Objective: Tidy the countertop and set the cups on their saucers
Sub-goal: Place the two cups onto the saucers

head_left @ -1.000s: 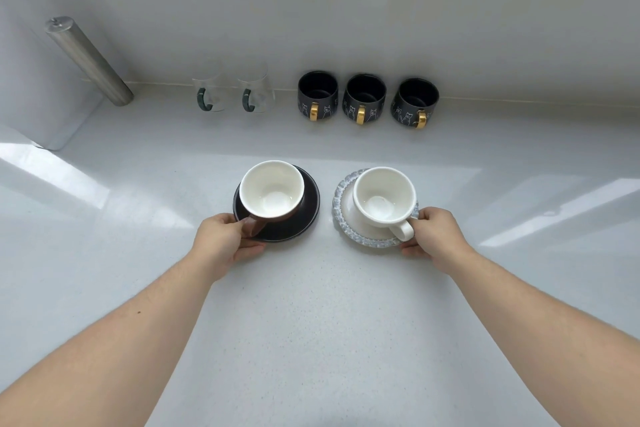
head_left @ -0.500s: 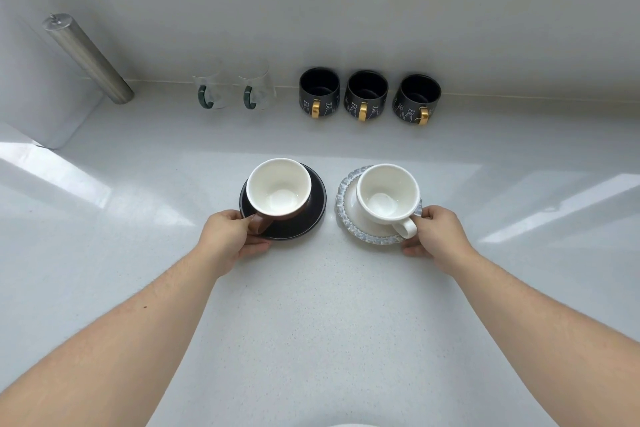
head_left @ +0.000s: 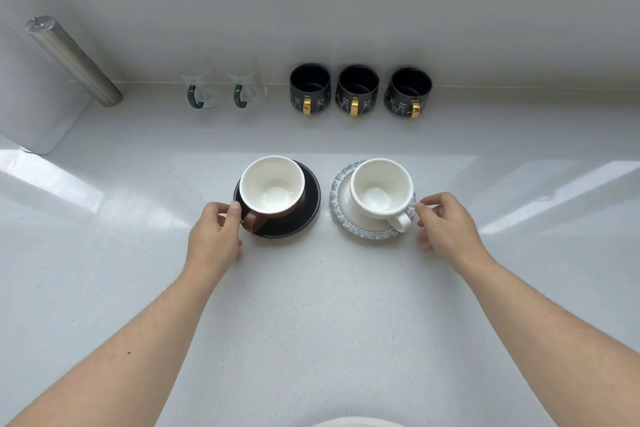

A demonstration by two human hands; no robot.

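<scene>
A cup with a white inside and brown outside (head_left: 272,185) stands on a black saucer (head_left: 304,215) at mid-counter, its handle pointing toward me. To its right, a white cup (head_left: 381,187) sits on a scalloped grey-rimmed saucer (head_left: 360,230). My left hand (head_left: 214,236) rests just left of the brown cup's handle, thumb by the black saucer's rim, holding nothing. My right hand (head_left: 446,229) hovers beside the pale saucer's right edge with fingers spread, a fingertip near the rim.
Along the back wall stand two clear glass mugs with green handles (head_left: 221,88) and three black mugs with gold handles (head_left: 358,90). A steel cylinder (head_left: 74,61) leans at the far left by a white block (head_left: 31,107).
Both hands have let go of the cup handles and drawn slightly outward. The cups now rest on their saucers.
</scene>
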